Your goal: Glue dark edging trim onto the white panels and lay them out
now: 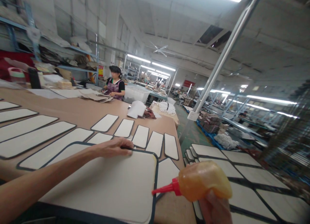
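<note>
In the head view, brown tabletop [75,110] stretches between small panels [140,136] and papers [137,109], its right edge near the large board [108,182] in front. The board is smooth, cream, round-cornered, dark-rimmed. The left hand [118,147] pinches its far rim; the right hand [215,206] curls around a translucent amber bottle [205,178], red nozzle [167,188] at the right rim.

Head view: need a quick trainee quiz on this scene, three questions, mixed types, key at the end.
1. True or false: the left hand is at the far edge of the large white panel.
2. What colour is the nozzle of the squeeze bottle? A) blue B) red C) white
3. Fill in: the squeeze bottle is held in the ____.

Key: 1. True. 2. B. 3. Right hand.
</note>
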The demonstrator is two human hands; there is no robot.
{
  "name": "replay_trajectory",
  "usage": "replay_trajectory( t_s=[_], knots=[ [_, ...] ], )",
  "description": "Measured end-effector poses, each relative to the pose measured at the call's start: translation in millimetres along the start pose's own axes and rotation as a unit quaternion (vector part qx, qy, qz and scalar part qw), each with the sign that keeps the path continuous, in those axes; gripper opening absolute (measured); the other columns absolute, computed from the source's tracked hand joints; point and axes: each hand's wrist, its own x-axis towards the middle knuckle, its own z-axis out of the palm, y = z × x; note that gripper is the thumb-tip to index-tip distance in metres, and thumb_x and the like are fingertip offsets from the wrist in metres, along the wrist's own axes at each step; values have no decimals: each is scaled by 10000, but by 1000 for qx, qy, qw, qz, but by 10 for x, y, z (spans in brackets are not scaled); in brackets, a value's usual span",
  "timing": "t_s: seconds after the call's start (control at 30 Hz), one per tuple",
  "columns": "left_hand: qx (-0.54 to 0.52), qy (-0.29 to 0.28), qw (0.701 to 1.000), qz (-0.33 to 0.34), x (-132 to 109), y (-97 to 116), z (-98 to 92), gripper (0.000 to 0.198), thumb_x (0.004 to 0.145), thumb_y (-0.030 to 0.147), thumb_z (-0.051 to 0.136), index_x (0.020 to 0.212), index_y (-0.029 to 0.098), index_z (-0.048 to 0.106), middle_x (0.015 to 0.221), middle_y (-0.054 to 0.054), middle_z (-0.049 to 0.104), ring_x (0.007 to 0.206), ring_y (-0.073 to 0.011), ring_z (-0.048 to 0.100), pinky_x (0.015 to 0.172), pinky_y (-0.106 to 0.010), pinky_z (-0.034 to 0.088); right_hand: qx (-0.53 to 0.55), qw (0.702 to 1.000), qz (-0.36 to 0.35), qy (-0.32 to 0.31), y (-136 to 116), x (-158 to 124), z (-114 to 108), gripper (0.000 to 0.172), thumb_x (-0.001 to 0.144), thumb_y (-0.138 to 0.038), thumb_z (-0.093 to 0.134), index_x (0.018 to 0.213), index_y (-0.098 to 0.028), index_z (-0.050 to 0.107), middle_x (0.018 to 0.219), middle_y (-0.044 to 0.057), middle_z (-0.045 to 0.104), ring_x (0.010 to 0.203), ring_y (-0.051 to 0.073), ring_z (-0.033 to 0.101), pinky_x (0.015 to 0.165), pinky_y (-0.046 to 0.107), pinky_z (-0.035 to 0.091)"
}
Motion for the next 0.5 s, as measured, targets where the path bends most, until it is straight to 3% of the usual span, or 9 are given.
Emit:
replay_trajectory(
  t_s=[0.07,0.27,0.5],
  knots=[
    [-1,8,1000,-8,-1,-14,-16,336,809,484,517,711,162,501,628,36,380,585,-114,344,537,-233,255,-1,999,33,6,-62,-15,39,446,605,-513,759,961,-248,707,939,101,717,1011,325,630,861,446,528],
    [-5,28,1000,-8,10,-25,-66,376,791,526,517,690,165,489,612,36,371,573,-110,337,529,-236,249,43,998,47,28,-150,-47,120,444,556,-444,816,966,-319,700,989,47,716,962,293,654,864,413,529],
    [-24,77,996,-39,-5,-9,-92,386,738,543,554,694,161,524,600,36,409,586,-115,374,541,-229,280,81,996,28,40,-154,-64,173,447,624,-411,790,1045,-322,669,1061,59,696,978,286,650,830,411,554]
  ],
)
